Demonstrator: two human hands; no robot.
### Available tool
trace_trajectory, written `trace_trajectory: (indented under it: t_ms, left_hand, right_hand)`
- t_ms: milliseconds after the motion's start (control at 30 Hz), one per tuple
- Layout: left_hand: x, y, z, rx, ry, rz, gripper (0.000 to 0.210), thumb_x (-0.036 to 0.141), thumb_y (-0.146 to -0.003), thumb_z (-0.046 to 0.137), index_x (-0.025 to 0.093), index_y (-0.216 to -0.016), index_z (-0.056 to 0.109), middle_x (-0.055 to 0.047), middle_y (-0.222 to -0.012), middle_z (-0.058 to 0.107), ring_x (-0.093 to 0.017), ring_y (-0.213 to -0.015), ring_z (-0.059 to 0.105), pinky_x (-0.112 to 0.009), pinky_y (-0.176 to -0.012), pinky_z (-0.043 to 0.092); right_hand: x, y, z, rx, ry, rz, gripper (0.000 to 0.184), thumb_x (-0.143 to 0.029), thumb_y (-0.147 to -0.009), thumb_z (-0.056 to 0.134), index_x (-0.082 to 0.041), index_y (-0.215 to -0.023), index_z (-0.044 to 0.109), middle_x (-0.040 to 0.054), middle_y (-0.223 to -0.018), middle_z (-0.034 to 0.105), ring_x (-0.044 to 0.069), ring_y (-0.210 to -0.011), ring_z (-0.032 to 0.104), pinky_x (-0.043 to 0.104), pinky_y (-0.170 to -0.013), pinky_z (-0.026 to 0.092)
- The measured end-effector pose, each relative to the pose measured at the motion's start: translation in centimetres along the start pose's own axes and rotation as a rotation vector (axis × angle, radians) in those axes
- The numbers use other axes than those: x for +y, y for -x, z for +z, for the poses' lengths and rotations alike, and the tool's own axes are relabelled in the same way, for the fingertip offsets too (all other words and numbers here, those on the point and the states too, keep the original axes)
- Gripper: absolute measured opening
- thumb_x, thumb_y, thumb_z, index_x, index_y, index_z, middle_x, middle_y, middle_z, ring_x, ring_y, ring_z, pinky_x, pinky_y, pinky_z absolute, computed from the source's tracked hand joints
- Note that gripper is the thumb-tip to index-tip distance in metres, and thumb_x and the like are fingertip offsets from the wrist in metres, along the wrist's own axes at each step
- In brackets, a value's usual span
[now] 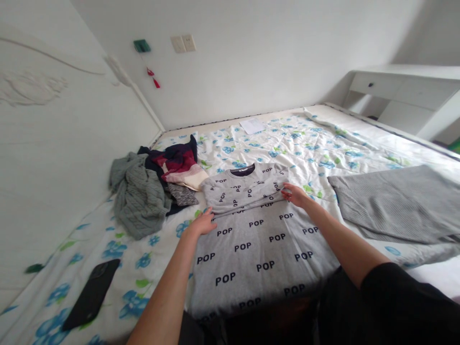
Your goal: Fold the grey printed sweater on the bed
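Observation:
A grey sweatshirt [251, 244] printed with "POP" lies flat on the flowered bedsheet [302, 143], collar away from me. Its sleeves are folded across the chest. My left hand [203, 223] rests on the sweatshirt's left edge at the sleeve fold, fingers pinching the cloth. My right hand [295, 194] grips the fold at the right edge. Both arms reach forward over the lower half of the garment.
A heap of clothes [158, 189], grey-green knit, dark and red pieces, lies at the left by the headboard. A grey ribbed garment [395, 203] is spread at the right. A black phone [92, 292] lies near left. A white paper [252, 125] sits far back; white desk [406, 91] right.

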State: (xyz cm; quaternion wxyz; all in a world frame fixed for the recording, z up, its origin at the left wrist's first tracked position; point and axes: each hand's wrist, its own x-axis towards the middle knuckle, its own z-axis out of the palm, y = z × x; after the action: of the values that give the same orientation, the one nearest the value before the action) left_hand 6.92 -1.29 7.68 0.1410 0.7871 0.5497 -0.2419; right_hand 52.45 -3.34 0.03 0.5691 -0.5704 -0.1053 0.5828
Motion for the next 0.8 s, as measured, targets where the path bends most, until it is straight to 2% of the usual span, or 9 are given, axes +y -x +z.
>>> trace_trajectory:
  t_ms: [100, 200, 333, 400, 500, 633, 733, 800]
  left_hand:
    - [-0.5, 0.1, -0.3, -0.001, 0.043, -0.001, 0.068, 0.038, -0.102, 0.057, 0.009, -0.163, 0.063, -0.02, -0.191, 0.03, -0.03, -0.175, 0.039, -0.034, -0.141, 0.03]
    - [-1.1, 0.1, -0.4, -0.015, 0.104, -0.033, 0.07, 0.042, -0.099, 0.06, 0.012, -0.162, 0.063, -0.019, -0.188, 0.038, -0.031, -0.171, 0.046, -0.036, -0.139, 0.035]
    - [-1.5, -0.1, -0.2, -0.041, 0.159, -0.068, 0.077, 0.048, -0.093, 0.067, 0.01, -0.161, 0.063, -0.022, -0.183, 0.047, -0.033, -0.168, 0.05, -0.034, -0.136, 0.039]
    - [-1.4, -0.4, -0.1, -0.032, 0.191, -0.073, 0.079, 0.051, -0.09, 0.072, 0.01, -0.157, 0.065, -0.024, -0.177, 0.056, -0.036, -0.165, 0.054, -0.034, -0.132, 0.043]
    - [-1.2, -0.6, 0.1, -0.005, 0.191, -0.062, 0.069, 0.047, -0.088, 0.072, 0.012, -0.148, 0.071, -0.024, -0.171, 0.062, -0.039, -0.162, 0.057, -0.038, -0.132, 0.044]
    - [-1.0, -0.5, 0.2, 0.038, 0.088, 0.029, 0.05, 0.038, -0.092, 0.064, 0.015, -0.134, 0.079, -0.019, -0.181, 0.053, -0.036, -0.17, 0.046, -0.047, -0.141, 0.031]
    - [-1.1, -0.5, 0.2, -0.001, 0.054, 0.004, 0.056, 0.043, -0.096, 0.06, 0.016, -0.141, 0.078, -0.015, -0.187, 0.043, -0.032, -0.17, 0.047, -0.039, -0.14, 0.033]
    - [-1.3, -0.8, 0.2, -0.018, 0.073, -0.027, 0.064, 0.047, -0.096, 0.059, 0.016, -0.15, 0.074, -0.015, -0.187, 0.043, -0.031, -0.169, 0.05, -0.036, -0.138, 0.036]
  right_hand:
    - [-2.0, 0.5, -0.9, 0.056, 0.034, -0.013, 0.022, -0.012, -0.093, 0.072, -0.024, -0.11, 0.078, 0.0035, -0.111, 0.08, 0.012, -0.077, 0.071, 0.02, -0.064, 0.057]
    - [-3.0, 1.1, -2.5, 0.072, 0.165, 0.024, 0.019, -0.009, -0.094, 0.07, -0.021, -0.106, 0.079, 0.0068, -0.109, 0.082, 0.012, -0.076, 0.069, 0.022, -0.065, 0.057]
    - [-2.2, 1.8, -4.5, 0.018, 0.489, 0.15, 0.02, -0.017, -0.099, 0.072, -0.019, -0.116, 0.083, 0.0126, -0.109, 0.084, 0.017, -0.079, 0.073, 0.027, -0.07, 0.061]
    - [-1.7, 1.8, -4.9, -0.021, 0.544, 0.119, 0.026, -0.023, -0.101, 0.073, -0.02, -0.125, 0.084, 0.0128, -0.112, 0.085, 0.017, -0.083, 0.076, 0.027, -0.072, 0.063]
    - [-1.3, 1.3, -4.7, -0.026, 0.543, 0.017, 0.033, -0.026, -0.103, 0.073, -0.021, -0.134, 0.084, 0.0114, -0.121, 0.085, 0.015, -0.084, 0.078, 0.023, -0.072, 0.062]
    - [-1.1, 0.4, -4.1, -0.032, 0.6, -0.011, 0.034, -0.026, -0.1, 0.076, -0.022, -0.132, 0.086, 0.0108, -0.128, 0.085, 0.014, -0.083, 0.077, 0.021, -0.065, 0.058]
    - [-1.3, 0.5, -3.1, 0.011, 0.637, -0.063, 0.033, -0.027, -0.098, 0.075, -0.019, -0.128, 0.088, 0.0126, -0.127, 0.085, 0.017, -0.089, 0.077, 0.023, -0.067, 0.056]
    - [-2.1, 0.9, -1.7, -0.01, 0.6, -0.172, 0.038, -0.03, -0.098, 0.073, -0.02, -0.132, 0.088, 0.0119, -0.128, 0.084, 0.019, -0.099, 0.077, 0.025, -0.076, 0.058]
